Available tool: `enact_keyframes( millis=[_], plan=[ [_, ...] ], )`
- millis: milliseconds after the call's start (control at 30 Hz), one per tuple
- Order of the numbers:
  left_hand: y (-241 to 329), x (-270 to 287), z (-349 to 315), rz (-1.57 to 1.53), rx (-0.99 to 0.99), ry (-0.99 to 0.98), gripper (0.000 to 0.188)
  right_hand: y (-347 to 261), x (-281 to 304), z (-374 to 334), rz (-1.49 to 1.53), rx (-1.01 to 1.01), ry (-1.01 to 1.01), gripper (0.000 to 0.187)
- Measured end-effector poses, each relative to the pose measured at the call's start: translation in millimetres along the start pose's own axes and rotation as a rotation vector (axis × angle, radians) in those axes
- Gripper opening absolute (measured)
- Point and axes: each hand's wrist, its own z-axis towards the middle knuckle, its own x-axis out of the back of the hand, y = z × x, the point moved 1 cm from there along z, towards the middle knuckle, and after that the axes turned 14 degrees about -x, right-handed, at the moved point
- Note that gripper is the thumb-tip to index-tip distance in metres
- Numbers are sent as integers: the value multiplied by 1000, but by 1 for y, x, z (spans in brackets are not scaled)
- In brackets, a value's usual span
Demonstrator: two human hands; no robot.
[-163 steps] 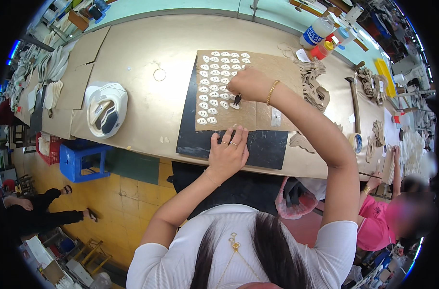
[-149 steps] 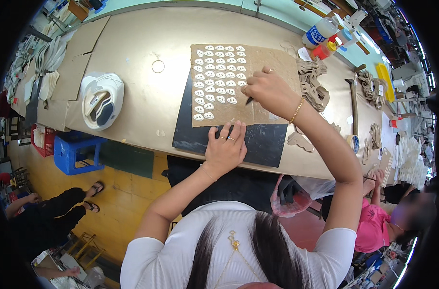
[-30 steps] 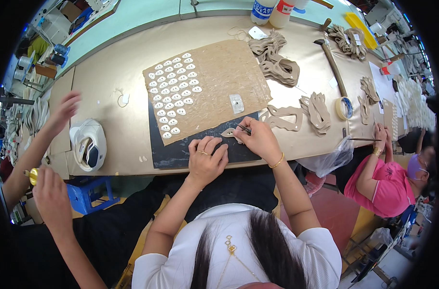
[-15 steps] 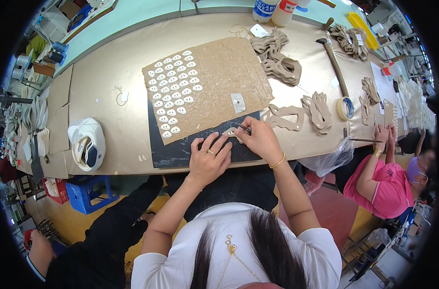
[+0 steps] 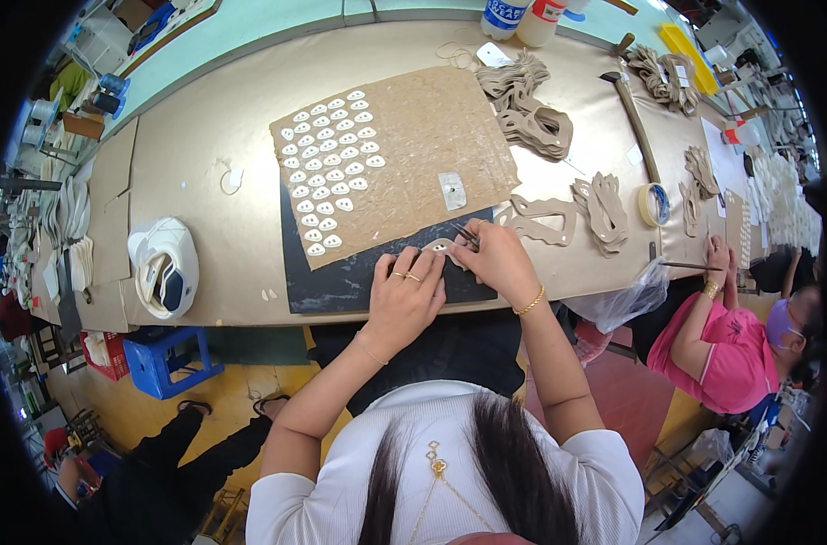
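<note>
Over the near part of a black board (image 5: 341, 286), both my hands meet at a small beige cut-out shoe part (image 5: 440, 245) with a white, two-holed patch on it. My left hand (image 5: 406, 292), its fingers bent, grips the part's left side. Dark tweezers (image 5: 466, 236) are tucked in my right hand (image 5: 501, 263), whose fingertips also touch the part's right end. Beyond my hands lies a brown sheet (image 5: 422, 136), partly on the board. Rows of small white patches (image 5: 331, 168) cover its left side, and a small grey piece (image 5: 451, 191) rests near its lower right.
Beige cut-outs (image 5: 540, 221) lie to the right, with stacks (image 5: 533, 123) behind them. A hammer (image 5: 633, 127) and tape roll (image 5: 652, 203) are further right. On the left stands a white shoe (image 5: 163, 268). A co-worker in pink (image 5: 718, 350) works at the right.
My left hand has moved slightly right, its fingers closing in on the beige part. The tweezers have tilted up away from the part. At lower left, another person's legs have shifted.
</note>
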Motion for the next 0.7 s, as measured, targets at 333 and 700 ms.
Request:
enact_keyframes(
  millis=[333, 700],
  plan=[
    [1, 1, 0, 70, -17, -47, 41, -2, 1, 2, 9, -20, -13, 21],
    [2, -4, -3, 94, -78, -80, 50, 4, -6, 8, -164, 84, 136, 19]
  ],
)
